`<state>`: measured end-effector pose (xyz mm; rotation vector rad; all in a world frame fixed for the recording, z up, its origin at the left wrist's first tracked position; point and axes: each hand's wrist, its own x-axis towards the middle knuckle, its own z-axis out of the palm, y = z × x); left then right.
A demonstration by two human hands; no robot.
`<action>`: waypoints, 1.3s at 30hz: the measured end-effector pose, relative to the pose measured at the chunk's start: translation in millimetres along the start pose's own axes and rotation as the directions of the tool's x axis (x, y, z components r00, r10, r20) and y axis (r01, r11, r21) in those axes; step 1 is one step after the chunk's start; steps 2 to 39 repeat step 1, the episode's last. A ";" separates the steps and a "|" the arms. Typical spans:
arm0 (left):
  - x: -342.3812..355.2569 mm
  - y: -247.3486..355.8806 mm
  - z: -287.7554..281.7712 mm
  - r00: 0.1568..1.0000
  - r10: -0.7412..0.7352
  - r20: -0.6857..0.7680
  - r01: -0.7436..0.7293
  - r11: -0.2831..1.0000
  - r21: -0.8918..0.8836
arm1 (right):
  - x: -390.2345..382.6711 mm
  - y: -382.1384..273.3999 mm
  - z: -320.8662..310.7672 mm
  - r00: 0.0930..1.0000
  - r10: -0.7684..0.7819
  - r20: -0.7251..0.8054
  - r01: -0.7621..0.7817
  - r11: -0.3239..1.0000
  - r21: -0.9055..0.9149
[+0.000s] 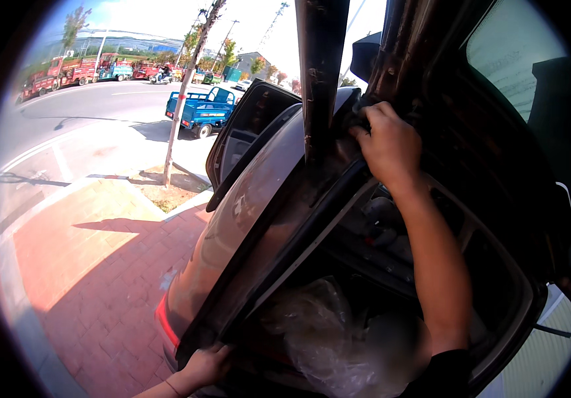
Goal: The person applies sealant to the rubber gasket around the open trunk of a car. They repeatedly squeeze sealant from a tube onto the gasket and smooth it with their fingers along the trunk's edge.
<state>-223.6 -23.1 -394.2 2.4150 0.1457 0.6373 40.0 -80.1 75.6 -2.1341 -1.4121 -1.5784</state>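
Note:
A brownish car body (232, 199) stands in front of me with its dark tailgate (497, 113) raised. At the upper corner of the rear opening, my right hand (391, 142) is closed, its thumb and fingers curled against a small dark part near the hinge. That part is too dark and covered to name. Low on the left side, my left hand (204, 366) grips the dark lower edge of the opening, beside the red tail light (163, 325). Between my hands runs the black rubber seal (312, 225). Crumpled clear plastic (325, 325) lies in the cargo space.
A dark strut (323, 73) rises from the opening's left side. The car's side door (249, 123) hangs open beyond the rear panel. Red paving (100, 265), a thin tree trunk (179, 126) and a blue cargo tricycle (202, 111) are to the left, with several vehicles farther off.

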 end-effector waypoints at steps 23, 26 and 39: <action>2.5 -2.0 -0.2 1.000 0.012 0.002 -0.012 1.000 -0.002 | -2.6 -2.6 2.7 0.999 0.034 -0.023 -0.034 0.999 -0.007; 2.5 -2.0 -0.2 1.000 0.012 0.002 -0.012 1.000 -0.002 | -2.6 -2.6 2.7 0.999 0.034 -0.023 -0.034 0.999 -0.007; 2.5 -2.0 -0.2 1.000 0.012 0.002 -0.012 1.000 -0.002 | -2.6 -2.6 2.7 0.999 0.034 -0.023 -0.034 0.999 -0.007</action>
